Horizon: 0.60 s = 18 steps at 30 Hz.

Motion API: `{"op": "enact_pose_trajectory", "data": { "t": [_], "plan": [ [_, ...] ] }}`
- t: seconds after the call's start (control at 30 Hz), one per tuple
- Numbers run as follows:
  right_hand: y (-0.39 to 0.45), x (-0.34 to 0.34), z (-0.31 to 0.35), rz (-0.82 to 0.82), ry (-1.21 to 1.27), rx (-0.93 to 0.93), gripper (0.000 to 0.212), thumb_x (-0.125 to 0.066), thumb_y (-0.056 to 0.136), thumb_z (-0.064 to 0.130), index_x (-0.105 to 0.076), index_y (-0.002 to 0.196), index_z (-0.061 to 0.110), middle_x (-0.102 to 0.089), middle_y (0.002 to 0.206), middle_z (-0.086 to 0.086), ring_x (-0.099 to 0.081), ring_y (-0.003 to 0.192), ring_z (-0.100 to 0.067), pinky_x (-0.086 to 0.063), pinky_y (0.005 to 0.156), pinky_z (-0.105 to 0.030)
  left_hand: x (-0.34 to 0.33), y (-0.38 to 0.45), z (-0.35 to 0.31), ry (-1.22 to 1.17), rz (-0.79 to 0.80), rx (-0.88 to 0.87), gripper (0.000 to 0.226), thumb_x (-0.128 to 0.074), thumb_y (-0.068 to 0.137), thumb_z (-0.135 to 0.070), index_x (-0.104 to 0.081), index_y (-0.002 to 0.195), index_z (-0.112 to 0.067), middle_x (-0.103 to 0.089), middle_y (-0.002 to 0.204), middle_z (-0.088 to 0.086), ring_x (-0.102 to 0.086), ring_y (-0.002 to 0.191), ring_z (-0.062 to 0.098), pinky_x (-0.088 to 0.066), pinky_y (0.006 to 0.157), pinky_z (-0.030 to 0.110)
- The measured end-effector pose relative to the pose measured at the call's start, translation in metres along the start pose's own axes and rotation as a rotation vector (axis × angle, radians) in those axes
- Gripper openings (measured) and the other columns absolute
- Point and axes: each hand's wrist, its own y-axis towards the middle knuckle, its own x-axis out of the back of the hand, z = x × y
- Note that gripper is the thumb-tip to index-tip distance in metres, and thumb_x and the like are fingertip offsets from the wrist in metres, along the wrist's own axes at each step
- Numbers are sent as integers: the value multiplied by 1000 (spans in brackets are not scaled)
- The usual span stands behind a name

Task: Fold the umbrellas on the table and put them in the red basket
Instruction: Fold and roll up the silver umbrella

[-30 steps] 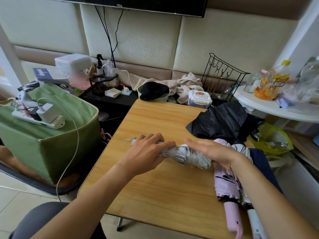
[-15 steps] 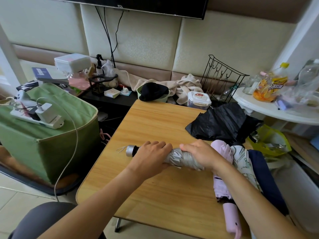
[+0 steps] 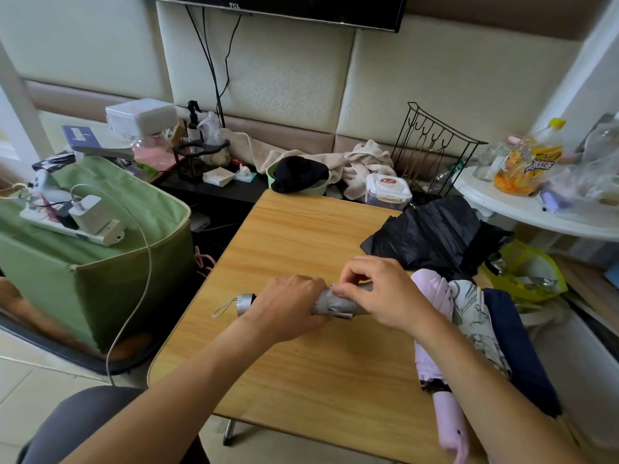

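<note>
Left hand (image 3: pixel 290 308) grips the grey umbrella (image 3: pixel 335 304) lying mid-table (image 3: pixel 301 236); right hand (image 3: pixel 385 296) pinches its strap. Best to keep the roll tight while fastening; red basket unseen

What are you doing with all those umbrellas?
A person is rolling up a grey umbrella on the wooden table. The left hand grips it near the handle end, while the right hand pinches at the fabric, probably the closing strap. A pink umbrella, a patterned umbrella and a navy umbrella lie by the right forearm, and a black umbrella sits unrolled at the far right. No red basket is in view.
</note>
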Motion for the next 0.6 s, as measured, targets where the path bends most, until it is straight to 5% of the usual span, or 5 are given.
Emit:
{"op": "enact_pose_trajectory", "data": {
  "t": [0.17, 0.37, 0.5, 0.6],
  "plan": [
    [0, -5, 5, -66, -1, -8, 22, -74, 94, 26, -67, 74, 19, -63, 76, 10, -59, 78, -11, -49, 73, -35, 5, -1, -2, 67, -46, -17, 36, -57, 95, -50, -55, 117, -20, -64, 104, -4, -64, 88, 23, -37, 65, 32],
    [1, -6, 1, -77, 47, -79, 27, -71, 97, 31, -69, 74, 19, -67, 72, 10, -62, 72, -10, -49, 67, -31, 6, -1, -2, 98, -23, -36, 44, -56, 96, -59, -54, 114, -19, -65, 103, -3, -64, 87, 24, -38, 65, 33],
    [0, -3, -3, -154, 75, 27, 33, -60, 100, 43, -70, 79, 19, -67, 80, 9, -64, 80, -13, -52, 73, -38, 4, -2, 0, -180, 135, 26, 59, -46, 92, -76, -51, 86, -18, -57, 77, -5, -51, 65, 17, -31, 57, 36],
    [-2, 7, -7, -2, 82, 94, 34, -65, 92, 60, -73, 96, 28, -67, 97, 12, -64, 97, -13, -51, 82, -30, 6, -2, 3, -384, 159, 63, 65, -35, 96, -74, -57, 83, -15, -59, 73, -4, -50, 61, 12, -33, 56, 35]
  ]
}}
